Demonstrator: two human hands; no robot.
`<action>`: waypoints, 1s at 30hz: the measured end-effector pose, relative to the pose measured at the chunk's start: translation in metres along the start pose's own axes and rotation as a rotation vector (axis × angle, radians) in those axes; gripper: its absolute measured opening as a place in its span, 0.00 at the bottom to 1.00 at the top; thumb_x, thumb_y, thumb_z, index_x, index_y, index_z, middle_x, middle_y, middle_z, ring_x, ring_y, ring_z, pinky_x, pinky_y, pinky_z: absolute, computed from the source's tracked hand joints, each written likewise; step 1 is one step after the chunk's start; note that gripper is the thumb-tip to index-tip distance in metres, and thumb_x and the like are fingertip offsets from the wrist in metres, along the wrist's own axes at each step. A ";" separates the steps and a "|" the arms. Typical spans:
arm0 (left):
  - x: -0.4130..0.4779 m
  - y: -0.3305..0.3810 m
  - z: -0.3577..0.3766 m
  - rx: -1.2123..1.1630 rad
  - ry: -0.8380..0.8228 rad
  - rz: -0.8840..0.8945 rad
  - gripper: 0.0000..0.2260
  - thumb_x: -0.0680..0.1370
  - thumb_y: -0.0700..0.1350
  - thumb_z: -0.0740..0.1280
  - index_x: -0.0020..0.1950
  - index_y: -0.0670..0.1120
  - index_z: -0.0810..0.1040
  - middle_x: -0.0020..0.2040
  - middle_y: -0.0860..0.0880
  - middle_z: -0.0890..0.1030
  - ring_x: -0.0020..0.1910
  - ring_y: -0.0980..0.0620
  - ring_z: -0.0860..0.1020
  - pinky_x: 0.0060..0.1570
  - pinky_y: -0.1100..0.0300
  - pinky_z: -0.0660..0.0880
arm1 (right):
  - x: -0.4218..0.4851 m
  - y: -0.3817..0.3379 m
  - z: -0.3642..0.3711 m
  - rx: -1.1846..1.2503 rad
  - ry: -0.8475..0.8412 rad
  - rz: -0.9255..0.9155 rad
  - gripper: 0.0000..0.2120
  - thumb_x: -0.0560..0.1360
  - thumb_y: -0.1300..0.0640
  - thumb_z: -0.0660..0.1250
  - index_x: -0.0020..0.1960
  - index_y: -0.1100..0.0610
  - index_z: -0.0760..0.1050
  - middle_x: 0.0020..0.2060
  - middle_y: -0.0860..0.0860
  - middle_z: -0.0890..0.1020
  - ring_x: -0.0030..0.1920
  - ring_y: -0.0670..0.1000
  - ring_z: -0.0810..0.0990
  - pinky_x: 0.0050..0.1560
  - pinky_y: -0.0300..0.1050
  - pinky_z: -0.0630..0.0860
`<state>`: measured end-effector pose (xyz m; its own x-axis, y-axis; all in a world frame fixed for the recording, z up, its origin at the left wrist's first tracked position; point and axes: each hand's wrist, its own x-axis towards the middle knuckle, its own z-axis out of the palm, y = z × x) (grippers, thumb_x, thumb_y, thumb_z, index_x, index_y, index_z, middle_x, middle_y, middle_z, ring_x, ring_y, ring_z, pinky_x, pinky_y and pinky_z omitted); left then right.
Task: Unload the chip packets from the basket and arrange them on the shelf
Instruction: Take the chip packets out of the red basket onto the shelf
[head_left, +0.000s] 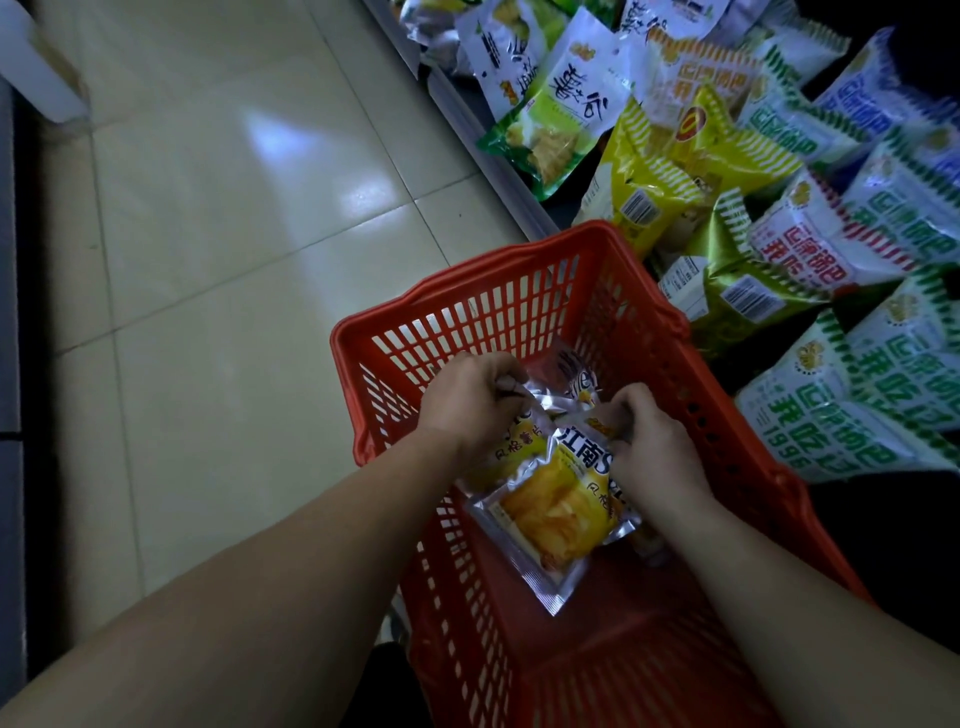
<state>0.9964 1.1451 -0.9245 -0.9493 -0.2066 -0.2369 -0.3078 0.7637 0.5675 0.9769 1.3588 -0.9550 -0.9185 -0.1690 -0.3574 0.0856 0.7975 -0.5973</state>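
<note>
Both arms reach down into the red basket (519, 291); the left hand (467, 402) and the right hand (652, 441) each pinch, it seems, the top of a yellow chip packet (556, 512).

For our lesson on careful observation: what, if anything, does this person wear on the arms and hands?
Nothing shows. The left forearm and right forearm are bare right to the frame's edge, with no sleeve in view. The left hand and right hand have no gloves, and no ring, watch or bracelet is visible.
</note>
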 end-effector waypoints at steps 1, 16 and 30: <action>0.000 0.003 -0.002 -0.004 0.002 0.009 0.10 0.77 0.46 0.73 0.58 0.53 0.82 0.53 0.54 0.83 0.51 0.54 0.79 0.48 0.51 0.81 | -0.002 0.000 -0.003 0.006 0.006 0.001 0.20 0.71 0.70 0.65 0.49 0.46 0.66 0.45 0.49 0.80 0.45 0.57 0.80 0.41 0.55 0.78; -0.095 0.126 -0.120 0.031 0.227 0.412 0.10 0.72 0.46 0.78 0.52 0.55 0.85 0.42 0.57 0.81 0.48 0.53 0.80 0.43 0.60 0.73 | -0.138 -0.063 -0.163 -0.202 0.179 -0.279 0.21 0.77 0.60 0.65 0.62 0.39 0.64 0.50 0.51 0.78 0.45 0.60 0.79 0.41 0.56 0.78; -0.229 0.311 -0.033 -0.361 -0.288 0.546 0.12 0.76 0.48 0.76 0.56 0.61 0.81 0.51 0.53 0.85 0.44 0.60 0.84 0.43 0.50 0.84 | -0.356 0.075 -0.314 -0.362 0.407 -0.076 0.29 0.81 0.56 0.64 0.73 0.35 0.56 0.62 0.48 0.81 0.53 0.55 0.81 0.42 0.47 0.75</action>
<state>1.1154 1.4100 -0.6677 -0.9348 0.3549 -0.0149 0.1575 0.4515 0.8783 1.1893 1.6603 -0.6470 -0.9982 -0.0531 0.0269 -0.0588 0.9524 -0.2992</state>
